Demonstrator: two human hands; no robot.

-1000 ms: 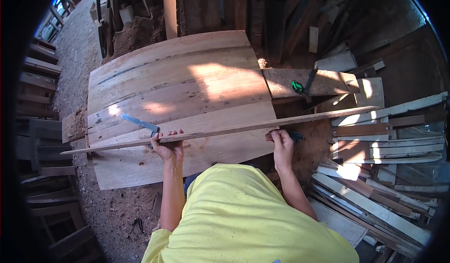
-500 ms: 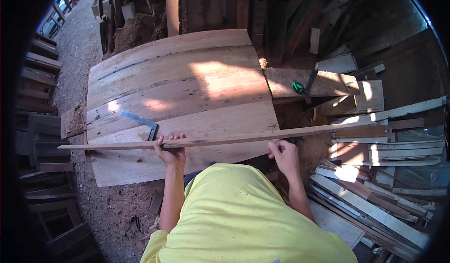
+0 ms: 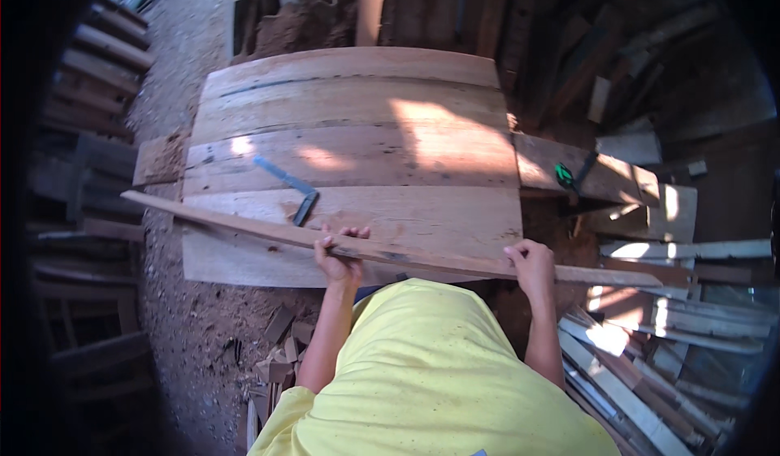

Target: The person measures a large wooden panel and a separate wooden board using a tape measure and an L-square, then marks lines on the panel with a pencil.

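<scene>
Planks (image 3: 349,149) bear a square (image 3: 306,206) beside the strip (image 3: 431,259).

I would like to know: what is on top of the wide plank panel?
A metal square lies on the plank panel. The left hand holds a long wooden strip across it. The panel surface directly behind the strip, square and hand cannot be seen.

Square (image 3: 291,178) on panel (image 3: 357,151), beyond wood strip (image 3: 439,255); tape measure (image 3: 564,176) on board (image 3: 539,157) right of panel; timber pile (image 3: 609,338) nearer right.
</scene>
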